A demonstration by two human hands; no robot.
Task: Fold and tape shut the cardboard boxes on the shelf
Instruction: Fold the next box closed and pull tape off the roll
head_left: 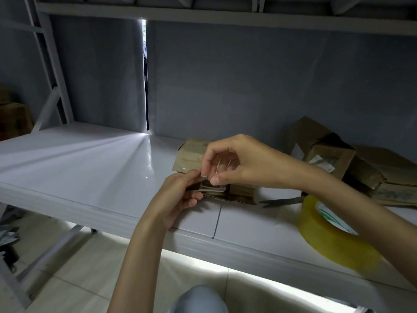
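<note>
A small brown cardboard box is sitting near the front edge of the white metal shelf as the left hand and right hand are pinching a strip of clear tape against its near flap. The box is looking light and easily dented, best steadied by its folded edges. Grey scissors, a yellowish tape roll and flattened brown cartons are lying to the right.

Storeroom or packing area with metal shelving.
White steel shelf on angled grey uprights, backed by grey panels; flattened and part-folded cardboard boxes stacked far right, a tape roll and scissors near right; more cartons far left, tiled floor below.
</note>
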